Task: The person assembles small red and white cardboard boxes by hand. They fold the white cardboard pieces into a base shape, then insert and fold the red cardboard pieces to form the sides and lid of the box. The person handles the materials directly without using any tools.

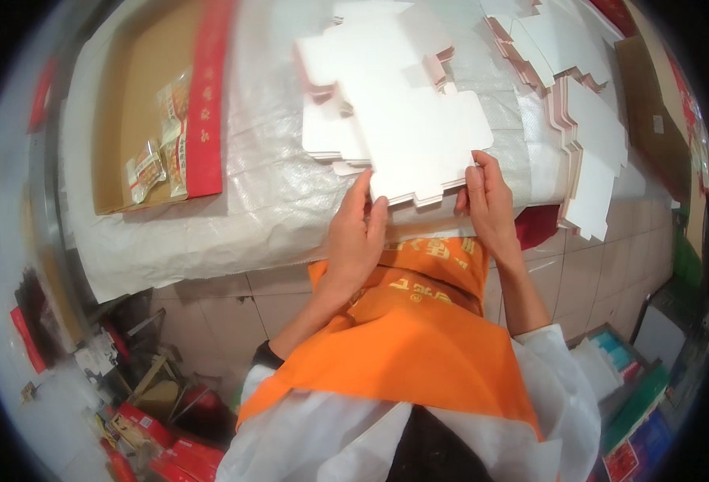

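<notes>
A stack of flat, die-cut white cardboard box blanks (pixel 414 114) lies in front of me, its near end at the table's front edge. My left hand (pixel 357 223) grips the near left corner of the upper blanks, thumb and fingers on either side of the edge. On the near right corner, my right hand (pixel 488 196) holds the same blanks, with the thumb on top and fingertips partly hidden below. Pinkish undersides show along the cut edges of the stack.
An open cardboard tray (pixel 134 90) with a red side holds several clear-wrapped snack packets (pixel 175 150). More white blanks (pixel 589 138) are stacked at the right, overhanging the table edge. A whitish woven plastic sheet (pixel 264 205) covers the table. Red boxes (pixel 179 452) lie at lower left.
</notes>
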Demonstrator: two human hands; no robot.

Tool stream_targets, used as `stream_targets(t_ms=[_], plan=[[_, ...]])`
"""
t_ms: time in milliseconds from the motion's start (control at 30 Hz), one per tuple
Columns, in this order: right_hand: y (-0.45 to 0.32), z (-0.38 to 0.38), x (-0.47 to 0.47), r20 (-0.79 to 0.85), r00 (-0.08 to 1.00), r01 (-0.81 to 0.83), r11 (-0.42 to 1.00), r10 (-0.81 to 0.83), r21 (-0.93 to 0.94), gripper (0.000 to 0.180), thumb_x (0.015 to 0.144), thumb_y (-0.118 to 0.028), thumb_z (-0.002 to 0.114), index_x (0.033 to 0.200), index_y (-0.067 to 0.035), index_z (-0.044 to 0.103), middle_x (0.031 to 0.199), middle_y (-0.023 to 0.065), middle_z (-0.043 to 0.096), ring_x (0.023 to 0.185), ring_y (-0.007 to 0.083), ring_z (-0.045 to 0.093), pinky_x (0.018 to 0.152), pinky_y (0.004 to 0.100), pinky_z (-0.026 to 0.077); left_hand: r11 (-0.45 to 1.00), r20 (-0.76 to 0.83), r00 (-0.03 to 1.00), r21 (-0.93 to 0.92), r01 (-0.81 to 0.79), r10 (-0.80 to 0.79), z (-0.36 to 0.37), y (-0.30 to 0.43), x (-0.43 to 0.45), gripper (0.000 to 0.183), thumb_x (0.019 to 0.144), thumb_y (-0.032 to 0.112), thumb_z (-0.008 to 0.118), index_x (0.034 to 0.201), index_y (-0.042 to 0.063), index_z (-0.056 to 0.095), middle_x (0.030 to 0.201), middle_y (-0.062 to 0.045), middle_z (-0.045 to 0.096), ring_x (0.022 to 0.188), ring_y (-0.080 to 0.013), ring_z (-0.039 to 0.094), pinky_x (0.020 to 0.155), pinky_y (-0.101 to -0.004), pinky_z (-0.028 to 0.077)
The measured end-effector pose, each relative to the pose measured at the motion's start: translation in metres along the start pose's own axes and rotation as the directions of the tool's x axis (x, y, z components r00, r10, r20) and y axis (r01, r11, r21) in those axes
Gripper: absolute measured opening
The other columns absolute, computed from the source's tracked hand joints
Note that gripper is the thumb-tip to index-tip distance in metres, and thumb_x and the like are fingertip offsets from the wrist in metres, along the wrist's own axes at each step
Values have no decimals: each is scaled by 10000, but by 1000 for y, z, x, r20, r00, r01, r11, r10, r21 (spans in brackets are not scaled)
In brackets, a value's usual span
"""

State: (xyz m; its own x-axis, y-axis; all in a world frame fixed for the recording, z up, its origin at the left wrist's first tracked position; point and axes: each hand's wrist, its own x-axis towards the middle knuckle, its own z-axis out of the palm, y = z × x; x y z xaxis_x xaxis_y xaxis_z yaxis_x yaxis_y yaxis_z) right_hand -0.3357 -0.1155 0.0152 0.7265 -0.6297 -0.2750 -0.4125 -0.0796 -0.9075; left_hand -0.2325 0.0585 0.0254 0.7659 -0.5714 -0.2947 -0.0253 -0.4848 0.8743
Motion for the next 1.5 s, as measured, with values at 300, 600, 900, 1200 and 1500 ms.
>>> stream_targets(t_ms=[300,600,900,1200,1500], plan=[[2,1,0,17,1000,23,999,-23,42,347,956,-182,390,1250,0,410,637,24,507,599,102,498,577,254,421,995,9,996,-47,-83,84,-5,-4,0,449,799,60,656,1214,14,492,1141,-131,572,946,-181,584,815,-279,477],[0,0,-1,-5,999,45,995,-46,-85,340,943,-175,430,1240,-8,429,690,69,534,661,145,525,622,266,426,898,-128,904,233,-373,409,-12,-4,5,439,708,61,712,1124,61,572,962,-59,513,850,-173,510,715,-264,442],[-28,18,-4,128,673,629,473,-728,-617,389,750,-96,657,1116,-35,541,1021,125,534,928,304,526,777,400,411,952,-106,950,123,-281,294,-14,7,9,409,724,64,697,1114,63,575,891,-52,502,764,-163,485,651,-257,424],[-17,49,6,194,602,705,401,-775,-585,322,631,-34,633,943,-58,558,915,63,529,829,250,523,726,357,400,711,-48,758,392,-584,650,-17,-12,27,405,682,68,710,1063,59,571,928,-89,561,809,-253,566,668,-327,461],[-14,48,9,190,565,720,367,-803,-589,350,639,-50,642,979,-59,558,985,59,550,852,239,526,741,365,408,316,397,421,303,-899,816,-57,1,69,279,661,63,642,932,88,584,881,-25,562,830,-188,570,703,-300,431]])
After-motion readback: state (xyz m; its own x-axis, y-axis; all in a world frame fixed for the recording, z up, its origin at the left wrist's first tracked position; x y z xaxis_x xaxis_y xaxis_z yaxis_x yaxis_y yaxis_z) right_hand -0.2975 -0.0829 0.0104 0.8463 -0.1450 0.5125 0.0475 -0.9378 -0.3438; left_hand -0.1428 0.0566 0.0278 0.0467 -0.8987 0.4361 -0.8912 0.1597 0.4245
